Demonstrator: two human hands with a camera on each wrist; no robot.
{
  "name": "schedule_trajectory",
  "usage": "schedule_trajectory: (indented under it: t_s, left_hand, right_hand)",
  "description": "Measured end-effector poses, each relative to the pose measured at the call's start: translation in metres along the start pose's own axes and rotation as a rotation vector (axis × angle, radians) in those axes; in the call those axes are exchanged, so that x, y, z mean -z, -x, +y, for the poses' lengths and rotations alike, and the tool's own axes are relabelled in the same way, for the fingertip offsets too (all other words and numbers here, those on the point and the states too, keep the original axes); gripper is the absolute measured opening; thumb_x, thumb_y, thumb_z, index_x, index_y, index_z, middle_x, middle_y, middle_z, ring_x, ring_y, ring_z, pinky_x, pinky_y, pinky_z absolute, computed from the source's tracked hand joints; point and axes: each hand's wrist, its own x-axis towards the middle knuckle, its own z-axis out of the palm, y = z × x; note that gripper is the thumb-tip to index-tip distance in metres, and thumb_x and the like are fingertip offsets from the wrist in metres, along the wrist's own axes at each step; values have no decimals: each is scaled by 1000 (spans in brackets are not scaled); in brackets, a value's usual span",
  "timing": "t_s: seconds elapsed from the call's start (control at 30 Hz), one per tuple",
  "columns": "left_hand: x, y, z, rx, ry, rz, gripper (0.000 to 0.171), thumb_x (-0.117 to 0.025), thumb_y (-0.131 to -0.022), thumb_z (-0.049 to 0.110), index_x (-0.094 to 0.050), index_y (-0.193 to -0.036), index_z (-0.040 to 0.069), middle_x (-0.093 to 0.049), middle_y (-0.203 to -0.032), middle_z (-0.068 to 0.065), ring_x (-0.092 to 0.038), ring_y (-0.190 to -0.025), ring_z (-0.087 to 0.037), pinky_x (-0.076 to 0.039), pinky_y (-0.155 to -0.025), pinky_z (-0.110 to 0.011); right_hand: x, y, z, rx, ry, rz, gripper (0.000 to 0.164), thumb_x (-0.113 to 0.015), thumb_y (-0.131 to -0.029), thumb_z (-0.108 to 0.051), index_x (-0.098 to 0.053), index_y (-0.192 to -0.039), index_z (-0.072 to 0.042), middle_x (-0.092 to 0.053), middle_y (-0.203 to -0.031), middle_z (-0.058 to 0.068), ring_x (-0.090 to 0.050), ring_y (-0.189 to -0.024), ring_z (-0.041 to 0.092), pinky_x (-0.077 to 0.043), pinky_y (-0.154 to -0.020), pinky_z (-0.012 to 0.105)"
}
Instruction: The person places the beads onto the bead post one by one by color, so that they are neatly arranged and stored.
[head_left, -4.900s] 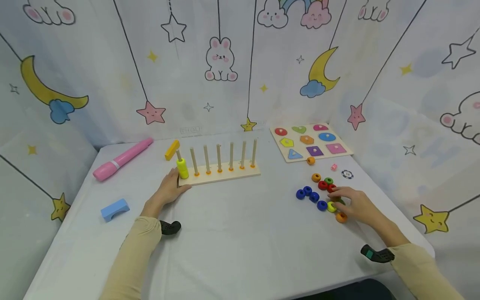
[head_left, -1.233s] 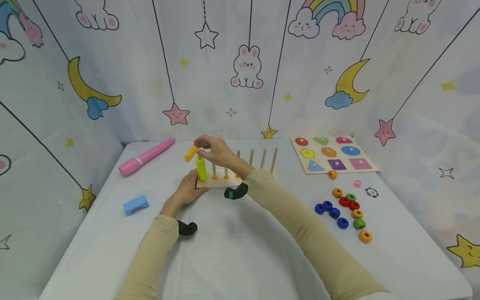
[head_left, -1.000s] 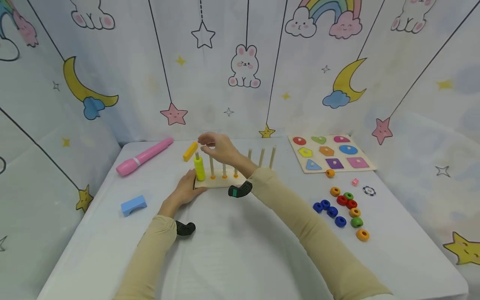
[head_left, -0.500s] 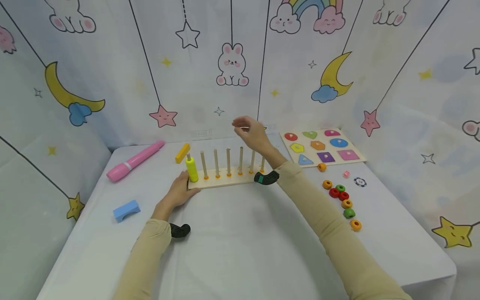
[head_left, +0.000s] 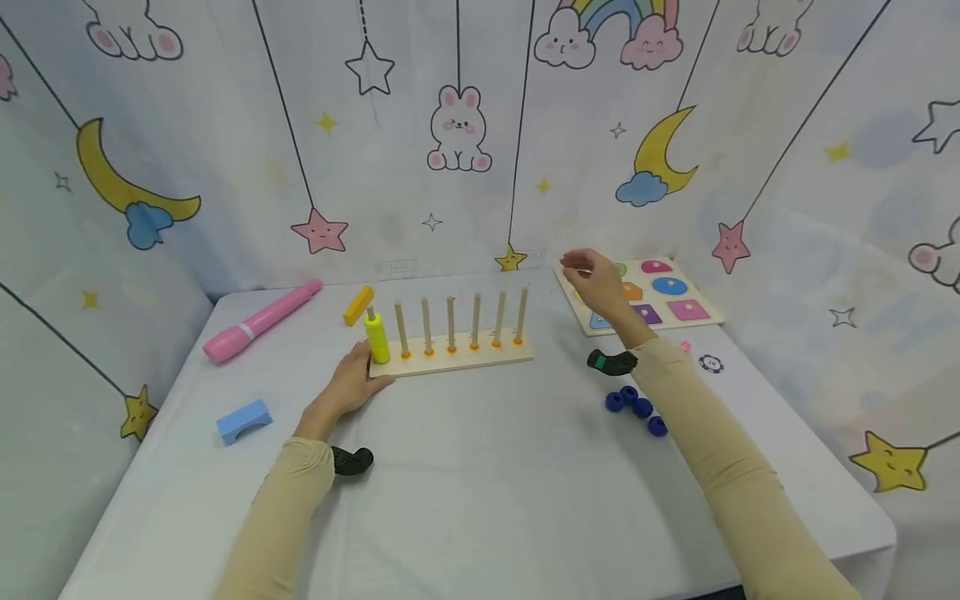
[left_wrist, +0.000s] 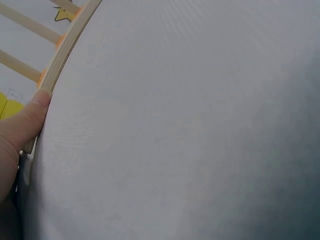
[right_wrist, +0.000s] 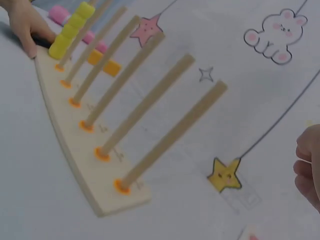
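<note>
My left hand holds the left end of a wooden peg board, its thumb along the front edge. A row of several upright pegs stands on the board. Bright yellow beads are stacked on the leftmost peg, whose tip shows above them; the other pegs bear none. My right hand is in the air right of the board, in front of the shape puzzle, with fingers loosely bent and nothing seen in them. Several blue beads lie below it; my right forearm hides the other loose beads.
A yellow block and a pink flashlight-like stick lie at the back left. Nearer is a blue arch block. A black-and-white chip and a small pink piece lie right of my arm.
Earlier my right hand was at a yellow bead among the loose ones, then over the leftmost peg. That bead has left the pile. The hand has since moved right; my left stayed.
</note>
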Motion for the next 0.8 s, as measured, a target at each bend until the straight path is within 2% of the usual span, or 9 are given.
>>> schedule_trajectory:
  t_s: [0.1,0.23,0.5,0.8]
  left_hand:
    - [2,1,-1,3,1,5,81,-63,-91,30,-15,-148,-3,-17,-152,-26,-7,-141,-40,-3,-115,-51]
    - [2,1,-2,5,2,-3,81,-63,-92,31,-15,-148,-2,-16,-152,-25,-6,-141,-40,-3,-115,-51]
    - [1,0,-3,7,14,3,83,-64,-91,32,-16,-148,-3,-16,-152,-26,-8,-140,-41,-7,-114,-54]
    - [4,4,-1,11,16,1,83,-64,-91,31,-16,-148,-3,-17,-152,-26,-9,-140,-41,-6,-115,-53]
  right_hand:
    - [9,12,21,-60,29,-11,27,-58,-93,-12,-58,-118,-1,-62,-114,13,-56,-110,26,-47,-97,39]
    - [21,29,44,-100,83,-15,28,-57,-94,-12,-57,-119,0,-62,-115,16,-56,-110,28,-47,-96,40]
    - [51,58,80,-183,189,-18,32,-53,-96,-15,-53,-123,4,-59,-118,21,-54,-111,35,-44,-98,48]
    - [71,83,107,-267,351,-154,34,-55,-95,-10,-56,-125,6,-52,-126,28,-47,-114,45,-42,-95,58]
